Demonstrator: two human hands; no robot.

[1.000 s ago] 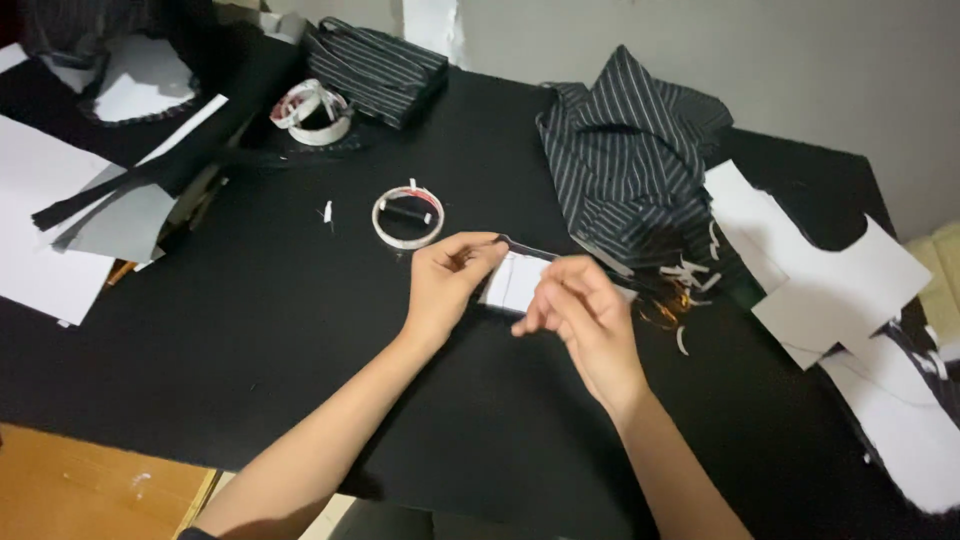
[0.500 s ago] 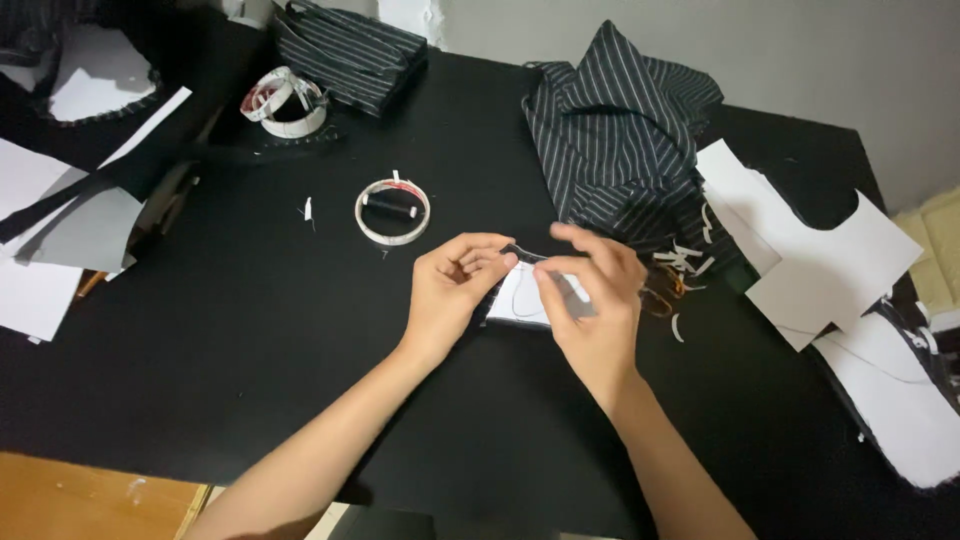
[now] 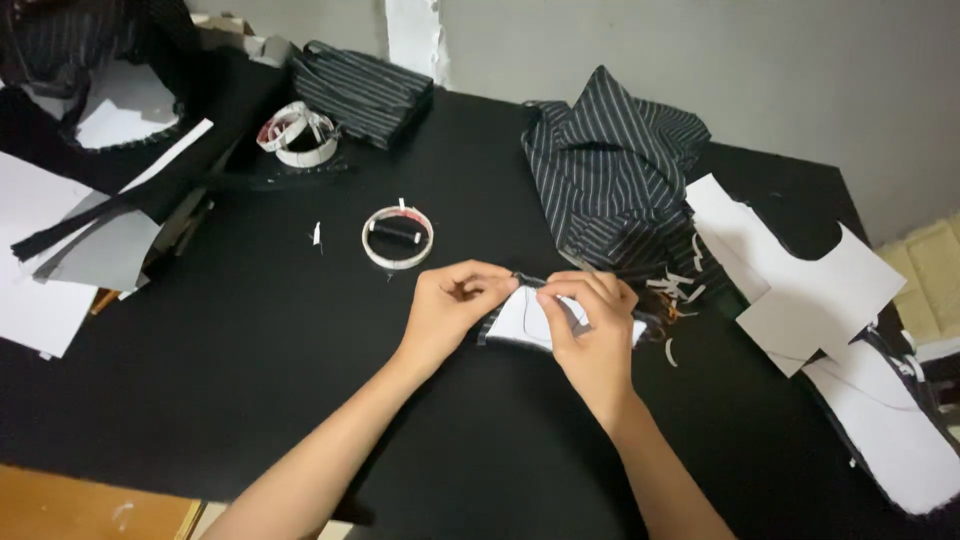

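A black tabletop (image 3: 250,380) is being looked down on here, pushed up against a plain grey wall (image 3: 700,60), with a strip of wooden edge showing at the bottom left. Near the middle, a small white fabric piece with dark trim (image 3: 525,322) is being pinched at its top edge by both hands: the left hand (image 3: 455,305) is closed on its left corner with thumb and fingertips, and the right hand (image 3: 590,330) is curled over its right side, that grip being tight too. Just above the hands, one tape ring with a black spool inside (image 3: 397,237) is sitting, and a second tape roll (image 3: 297,133) is lying farther back. Two piles of striped dark cloth are being kept at the back: a folded one (image 3: 365,92) and a crumpled one (image 3: 615,170). White paper patterns (image 3: 800,290) are crowding the right edge, more paper sheets (image 3: 40,290) the left. The front middle of the surface is being left open.
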